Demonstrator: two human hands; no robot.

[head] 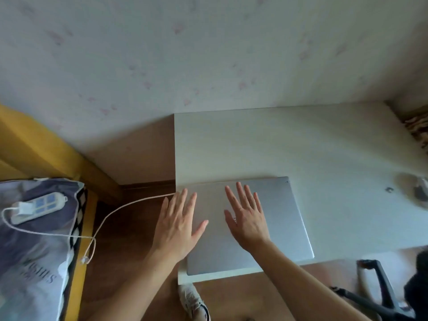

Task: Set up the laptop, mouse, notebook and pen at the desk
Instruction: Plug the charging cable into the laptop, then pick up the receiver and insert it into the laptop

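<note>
The closed silver laptop [266, 218] is lying flat on the white table [301, 144], at its near left corner, with the lid still down. Both hands are resting over the lid with fingers straight and spread wide, gripping nothing: the left hand [178, 225] is sitting at the laptop's left edge, the right hand [246, 218] is sitting near the lid's middle. Whether the palms are pressing on the lid or hovering just above it cannot be told from this angle.

Judged from the layout, the task is standing at an early stage: the laptop is placed but unopened, and a mouse, notebook and pen are not showing on the table. A blurred object [419, 193] at the right edge of the table is possibly a mouse, but the view is too poor to confirm.

A white charging cable [111, 212] is hanging from the table's left edge toward a power strip [37, 207] lying on a printed bag [34, 251].

Writing: the bag is showing letters reading "WISHES", partly legible; a small reddish mark on the lid beside the right thumb is unreadable
</note>
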